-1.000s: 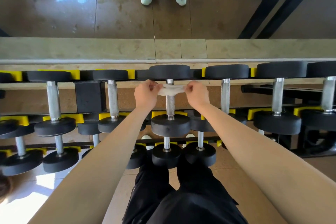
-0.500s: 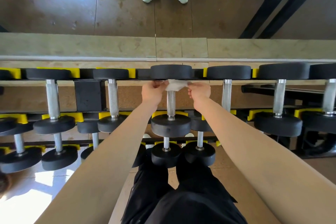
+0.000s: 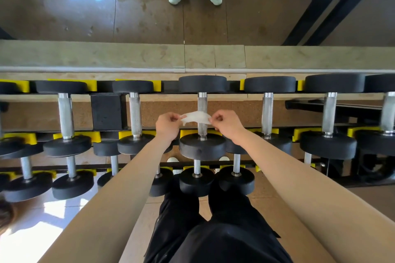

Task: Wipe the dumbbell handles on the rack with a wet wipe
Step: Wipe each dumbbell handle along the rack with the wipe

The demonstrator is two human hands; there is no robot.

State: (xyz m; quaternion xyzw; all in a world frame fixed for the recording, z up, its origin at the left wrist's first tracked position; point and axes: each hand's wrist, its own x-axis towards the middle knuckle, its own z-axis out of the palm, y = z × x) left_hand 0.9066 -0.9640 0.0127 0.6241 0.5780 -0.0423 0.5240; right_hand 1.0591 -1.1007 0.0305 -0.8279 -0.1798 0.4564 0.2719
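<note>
Black weights (image 3: pixel 196 180) on the low row sit nearest, and nothing shows if their handles are clean. Higher up, the left hand (image 3: pixel 167 124) and the right hand (image 3: pixel 226 123) each pinch one end of the white wet wipe (image 3: pixel 195 118), stretched across the middle dumbbell handle (image 3: pixel 202 102). Most other handles on the rack (image 3: pixel 106 113) probably need wiping too.

I see a black rack (image 3: pixel 105 111) with yellow cradles (image 3: pixel 188 133). On its upper tier one dumbbell (image 3: pixel 202 147) lies between my left grip (image 3: pixel 167 124) and right grip (image 3: pixel 227 123), with more dumbbells (image 3: pixel 267 111) beyond each. The lower tier, nearer me than both grips, carries smaller dumbbells (image 3: pixel 196 181).
</note>
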